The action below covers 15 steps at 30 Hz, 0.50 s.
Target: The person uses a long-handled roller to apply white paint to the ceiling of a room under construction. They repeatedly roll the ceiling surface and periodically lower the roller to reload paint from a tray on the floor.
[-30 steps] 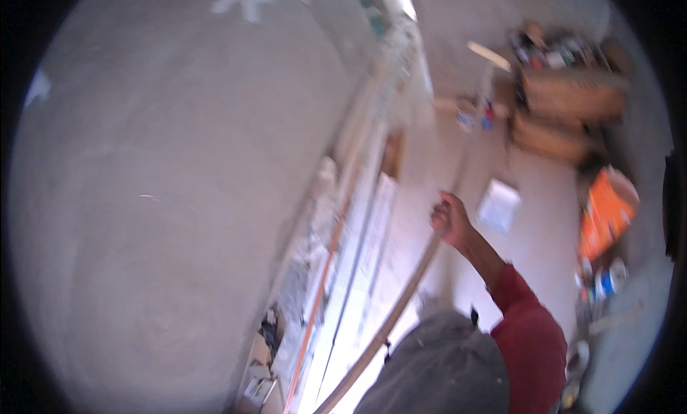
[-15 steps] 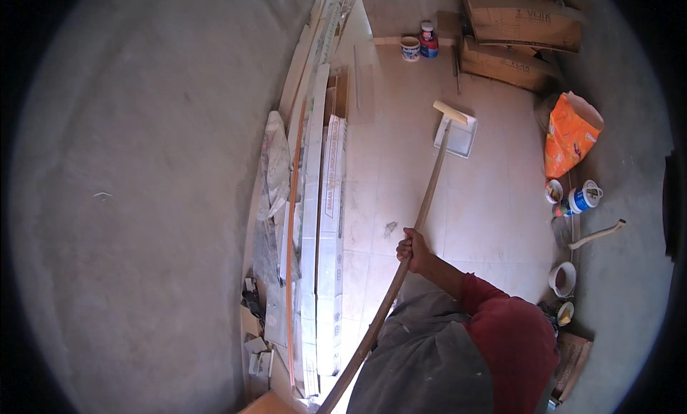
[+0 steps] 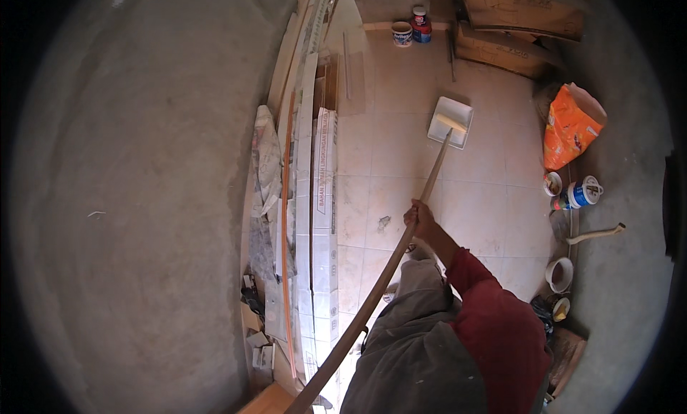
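My right hand is closed around the long wooden pole of a paint roller. The pole slants from the lower edge up to the roller's pale yellow sleeve. That sleeve rests inside a white paint tray on the tiled floor, toward the tray's near side. A red sleeve covers my right arm. My left hand is out of view; the pole's lower end leaves the picture at the bottom.
Long boards and cartons lean along the grey left wall. Down the right wall stand an orange bag, a blue-and-white bucket, a curved wooden stick and a white pot. Cardboard boxes are stacked at the far right.
The roller sleeve has gone from lying across the tray's far edge to inside the tray, nearer me. My right hand is slightly farther forward, still gripping the pole. The view has shifted a little.
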{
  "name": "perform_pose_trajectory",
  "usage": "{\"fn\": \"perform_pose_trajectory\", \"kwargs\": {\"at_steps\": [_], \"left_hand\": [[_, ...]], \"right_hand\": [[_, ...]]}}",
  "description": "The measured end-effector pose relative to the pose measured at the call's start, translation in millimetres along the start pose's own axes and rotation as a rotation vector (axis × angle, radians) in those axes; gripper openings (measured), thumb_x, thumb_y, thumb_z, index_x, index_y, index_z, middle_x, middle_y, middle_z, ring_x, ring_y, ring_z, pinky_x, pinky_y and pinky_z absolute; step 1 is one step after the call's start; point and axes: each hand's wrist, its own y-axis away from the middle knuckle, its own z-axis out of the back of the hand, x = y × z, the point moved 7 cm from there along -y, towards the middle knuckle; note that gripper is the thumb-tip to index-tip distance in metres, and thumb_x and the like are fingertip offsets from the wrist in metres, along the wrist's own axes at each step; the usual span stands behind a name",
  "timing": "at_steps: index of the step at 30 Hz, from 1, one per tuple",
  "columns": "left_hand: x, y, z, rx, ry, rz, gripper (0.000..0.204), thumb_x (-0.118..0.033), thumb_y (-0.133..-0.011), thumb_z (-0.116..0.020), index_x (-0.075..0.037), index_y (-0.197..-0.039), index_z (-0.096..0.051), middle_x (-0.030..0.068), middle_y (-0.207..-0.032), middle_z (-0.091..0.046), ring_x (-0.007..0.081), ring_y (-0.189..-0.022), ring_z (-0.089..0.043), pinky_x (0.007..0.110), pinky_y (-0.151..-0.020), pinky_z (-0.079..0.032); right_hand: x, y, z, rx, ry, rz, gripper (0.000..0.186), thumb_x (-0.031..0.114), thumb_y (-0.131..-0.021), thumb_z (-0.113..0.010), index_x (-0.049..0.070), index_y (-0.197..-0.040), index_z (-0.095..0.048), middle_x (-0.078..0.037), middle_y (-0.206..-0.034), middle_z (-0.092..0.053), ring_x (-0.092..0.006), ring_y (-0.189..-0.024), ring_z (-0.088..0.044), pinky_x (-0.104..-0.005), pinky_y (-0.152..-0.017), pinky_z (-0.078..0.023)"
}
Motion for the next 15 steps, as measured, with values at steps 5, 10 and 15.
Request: {"fn": "perform_pose_trajectory", "kwargs": {"at_steps": [5, 10, 15], "left_hand": [[-66.6, -23.0, 13.3, -0.029, -0.118, -0.14, 0.016, -0.01, -0.09, -0.06, -0.004, -0.079, -0.051, 0.0158, -0.076, -0.049, 0.0378, -0.076, -0.052, 0.058, -0.085, -0.046], [-109.8, -22.2, 37.5, -0.215, -0.16, -0.243, 0.015, -0.011, -0.088, -0.065, -0.002, -0.085, -0.054, 0.0179, -0.082, -0.053, 0.0403, -0.083, -0.055, 0.062, -0.094, -0.045], [-91.2, 9.7, 33.2, -0.108, -0.165, -0.187, 0.019, -0.013, -0.087, -0.066, 0.001, -0.094, -0.056, 0.0217, -0.091, -0.056, 0.0438, -0.091, -0.057, 0.063, -0.096, -0.045]], "right_hand": [[65.9, -34.9, -12.9, 0.001, 0.014, 0.049, 0.034, 0.025, -0.095, -0.059, 0.017, -0.067, -0.041, 0.004, -0.049, -0.034, -0.0109, -0.04, -0.038, -0.0278, -0.037, -0.035], [118.6, -47.3, -31.8, 0.022, 0.122, 0.164, 0.033, 0.025, -0.095, -0.06, 0.016, -0.068, -0.042, 0.005, -0.05, -0.036, -0.0092, -0.04, -0.039, -0.0244, -0.038, -0.036], [155.8, -67.7, -35.0, 0.11, 0.069, 0.057, 0.033, 0.025, -0.094, -0.061, 0.015, -0.07, -0.042, 0.005, -0.05, -0.036, -0.0082, -0.04, -0.039, -0.0238, -0.038, -0.035]]}}
